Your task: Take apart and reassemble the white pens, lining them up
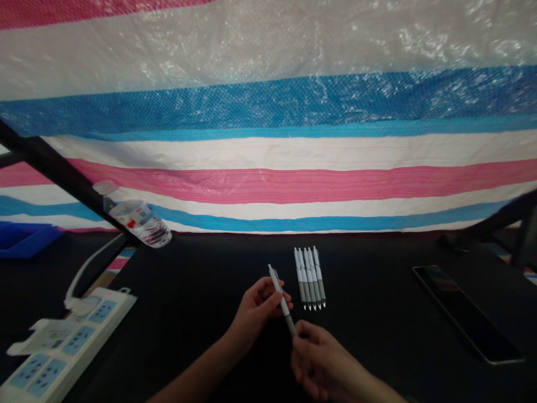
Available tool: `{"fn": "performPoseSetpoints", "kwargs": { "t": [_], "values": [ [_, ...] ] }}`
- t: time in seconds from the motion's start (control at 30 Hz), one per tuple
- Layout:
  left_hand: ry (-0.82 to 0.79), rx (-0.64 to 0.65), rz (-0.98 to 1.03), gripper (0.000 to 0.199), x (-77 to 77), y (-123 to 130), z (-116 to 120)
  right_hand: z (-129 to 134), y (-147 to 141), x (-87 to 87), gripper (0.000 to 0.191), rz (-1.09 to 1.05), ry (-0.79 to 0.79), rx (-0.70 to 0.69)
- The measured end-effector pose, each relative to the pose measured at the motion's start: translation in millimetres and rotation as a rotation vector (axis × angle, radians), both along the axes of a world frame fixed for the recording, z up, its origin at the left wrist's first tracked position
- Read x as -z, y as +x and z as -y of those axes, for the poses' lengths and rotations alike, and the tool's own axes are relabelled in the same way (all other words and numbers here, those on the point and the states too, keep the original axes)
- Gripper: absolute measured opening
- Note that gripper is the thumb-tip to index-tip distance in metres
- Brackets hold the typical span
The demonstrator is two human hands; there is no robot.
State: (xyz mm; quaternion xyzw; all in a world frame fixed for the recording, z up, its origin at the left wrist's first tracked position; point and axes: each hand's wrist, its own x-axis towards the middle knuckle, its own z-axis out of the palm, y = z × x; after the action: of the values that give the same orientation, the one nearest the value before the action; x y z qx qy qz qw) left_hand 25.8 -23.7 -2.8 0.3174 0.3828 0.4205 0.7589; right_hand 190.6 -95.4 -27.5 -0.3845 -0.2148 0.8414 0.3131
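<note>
A white pen with a grey grip (pixel 283 301) is held at a slant above the black tabletop, its push button pointing up and away. My left hand (pixel 260 305) pinches its white barrel between thumb and fingers. At the lower end, my right hand (pixel 314 355) closes round the grey grip, and its fingers hide the tip. Just beyond and to the right, several matching pens (pixel 309 278) lie side by side in a neat row, tips toward me. Neither hand touches that row.
On the right lies a dark phone-like slab (pixel 465 313). A white power strip (pixel 71 341) with a plugged-in cable fills the lower left. A clear water bottle (pixel 140 221) leans at the table's back left, near a blue tray (pixel 29 238). Striped plastic sheeting (pixel 268 184) hangs behind.
</note>
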Motion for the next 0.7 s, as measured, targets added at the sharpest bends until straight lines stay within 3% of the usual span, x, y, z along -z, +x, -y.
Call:
{"fn": "performPoseSetpoints", "kwargs": {
  "t": [0.33, 0.57, 0.7],
  "values": [
    [-0.007, -0.010, 0.004, 0.036, 0.6, 0, 0, -1, 0, -1.2, 0.060, -0.005, 0.009, 0.021],
    [-0.001, 0.013, 0.040, 0.034, 4.0, 1, 2, 2, 1, 10.1, 0.058, -0.022, 0.084, -0.037],
    [0.025, 0.000, 0.004, 0.036, 2.7, 1, 0, -1, 3, 1.6, 0.058, 0.036, 0.117, -0.056]
  ]
}}
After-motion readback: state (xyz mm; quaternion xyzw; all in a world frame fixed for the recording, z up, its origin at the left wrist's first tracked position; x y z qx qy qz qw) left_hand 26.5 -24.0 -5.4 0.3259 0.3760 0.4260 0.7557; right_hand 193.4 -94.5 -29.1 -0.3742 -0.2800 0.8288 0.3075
